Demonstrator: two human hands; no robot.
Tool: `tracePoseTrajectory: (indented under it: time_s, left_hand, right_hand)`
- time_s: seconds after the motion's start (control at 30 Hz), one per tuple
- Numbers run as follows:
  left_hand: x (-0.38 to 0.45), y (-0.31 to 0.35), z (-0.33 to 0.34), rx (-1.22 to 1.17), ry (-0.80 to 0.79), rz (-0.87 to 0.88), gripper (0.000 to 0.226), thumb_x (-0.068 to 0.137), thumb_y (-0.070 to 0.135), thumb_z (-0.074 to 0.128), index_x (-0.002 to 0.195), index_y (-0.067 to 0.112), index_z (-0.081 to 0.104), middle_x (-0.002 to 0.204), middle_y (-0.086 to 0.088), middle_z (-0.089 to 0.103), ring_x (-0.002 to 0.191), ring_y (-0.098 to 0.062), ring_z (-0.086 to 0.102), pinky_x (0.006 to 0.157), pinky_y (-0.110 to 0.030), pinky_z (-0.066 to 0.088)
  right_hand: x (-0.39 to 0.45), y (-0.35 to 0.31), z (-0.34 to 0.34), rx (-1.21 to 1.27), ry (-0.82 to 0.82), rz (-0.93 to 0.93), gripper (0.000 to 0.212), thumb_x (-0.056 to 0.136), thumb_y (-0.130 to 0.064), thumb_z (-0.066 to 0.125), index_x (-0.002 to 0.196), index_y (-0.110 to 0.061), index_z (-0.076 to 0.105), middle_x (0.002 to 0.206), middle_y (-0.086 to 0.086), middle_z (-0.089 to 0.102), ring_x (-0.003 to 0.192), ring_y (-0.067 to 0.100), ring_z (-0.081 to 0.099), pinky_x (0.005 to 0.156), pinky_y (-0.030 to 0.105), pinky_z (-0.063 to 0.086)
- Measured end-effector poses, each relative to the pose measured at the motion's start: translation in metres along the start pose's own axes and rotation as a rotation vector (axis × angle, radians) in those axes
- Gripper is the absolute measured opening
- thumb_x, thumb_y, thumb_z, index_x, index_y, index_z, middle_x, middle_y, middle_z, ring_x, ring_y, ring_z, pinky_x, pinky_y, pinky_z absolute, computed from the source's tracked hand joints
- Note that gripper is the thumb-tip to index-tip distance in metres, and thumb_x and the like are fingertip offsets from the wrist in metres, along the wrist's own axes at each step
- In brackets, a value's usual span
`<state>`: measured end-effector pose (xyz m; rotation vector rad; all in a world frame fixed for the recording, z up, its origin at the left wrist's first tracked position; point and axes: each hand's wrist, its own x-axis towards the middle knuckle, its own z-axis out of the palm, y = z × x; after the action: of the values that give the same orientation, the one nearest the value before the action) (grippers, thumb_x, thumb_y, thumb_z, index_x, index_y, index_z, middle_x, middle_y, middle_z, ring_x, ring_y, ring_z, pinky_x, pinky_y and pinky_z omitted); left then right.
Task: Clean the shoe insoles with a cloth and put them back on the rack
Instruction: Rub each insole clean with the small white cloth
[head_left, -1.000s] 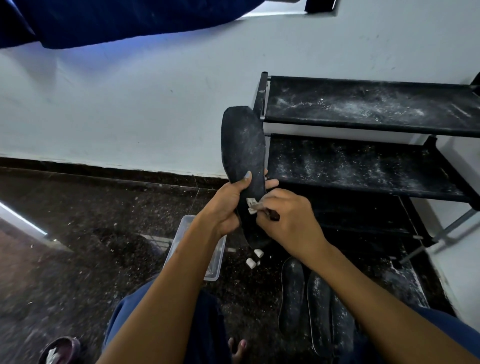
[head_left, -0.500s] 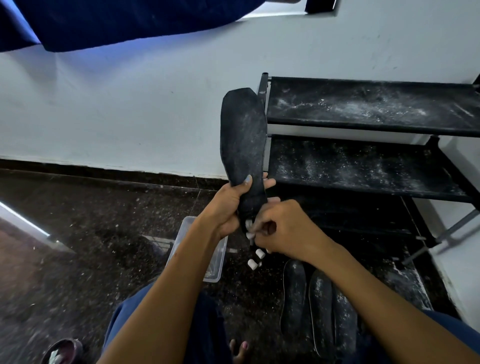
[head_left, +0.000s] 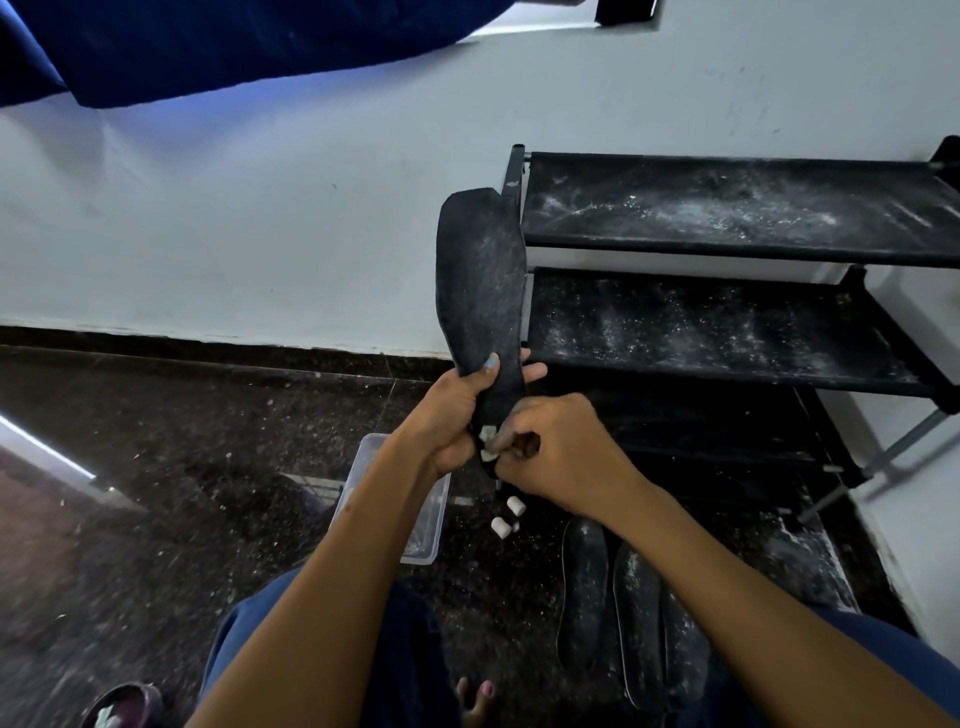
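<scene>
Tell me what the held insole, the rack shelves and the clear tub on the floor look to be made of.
The insole: likely foam or felt, matte black; it bends at the tip and is dusted with white specks. The rack shelves: seemingly black fabric or thin sheet stretched on a dark frame, matte, powdered white. The tub: clear plastic, since the floor shows through its walls. The left hand grips the insole.

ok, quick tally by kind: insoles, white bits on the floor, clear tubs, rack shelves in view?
Insoles: 4, one held by the left hand and right hand, three on the floor
White bits on the floor: 2 clear, perhaps a third
Clear tub: 1
Rack shelves: 2
Total: 9
</scene>
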<state>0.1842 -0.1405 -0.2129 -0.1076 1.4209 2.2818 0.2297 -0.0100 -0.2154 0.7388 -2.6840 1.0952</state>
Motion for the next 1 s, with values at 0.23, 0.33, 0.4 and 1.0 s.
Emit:
tracePoseTrajectory:
  time_s: [0.23,0.33,0.4,1.0]
  left_hand:
    - [0.0,-0.001,0.003,-0.039,-0.031,0.023,0.029,0.103,0.019,0.033,0.109,0.007,0.059,0.092,-0.003,0.074,0.084,-0.014,0.07,0.075,-0.027,0.058]
    - [0.001,-0.001,0.004,-0.051,0.006,0.032,0.031,0.103,0.02,0.033,0.118,0.004,0.055,0.101,-0.006,0.072,0.079,-0.013,0.071,0.067,-0.023,0.058]
    - [0.003,-0.001,0.001,-0.055,0.01,0.035,0.031,0.103,0.021,0.033,0.117,0.005,0.055,0.105,-0.006,0.071,0.089,-0.015,0.07,0.073,-0.025,0.058]
    - [0.005,-0.002,0.002,-0.011,0.099,0.086,0.03,0.103,0.022,0.034,0.102,0.01,0.061,0.108,-0.007,0.069,0.111,-0.028,0.06,0.096,-0.041,0.048]
  right_hand:
    - [0.002,0.004,0.0,-0.027,0.34,0.03,0.013,0.067,-0.003,0.068,0.076,-0.009,0.075,0.077,0.003,0.069,0.07,0.012,0.063,0.067,0.026,0.053]
    - [-0.001,0.001,0.005,0.014,0.151,0.007,0.013,0.066,-0.008,0.068,0.076,-0.01,0.075,0.077,0.003,0.07,0.067,0.014,0.064,0.064,0.033,0.055]
    - [-0.001,0.002,0.004,0.032,0.16,0.027,0.011,0.068,-0.013,0.067,0.075,-0.011,0.075,0.075,0.002,0.069,0.066,0.013,0.064,0.063,0.032,0.054]
    - [0.001,0.012,0.009,0.077,0.245,0.087,0.013,0.069,-0.002,0.07,0.079,-0.009,0.075,0.077,0.002,0.068,0.061,0.008,0.06,0.06,0.02,0.049]
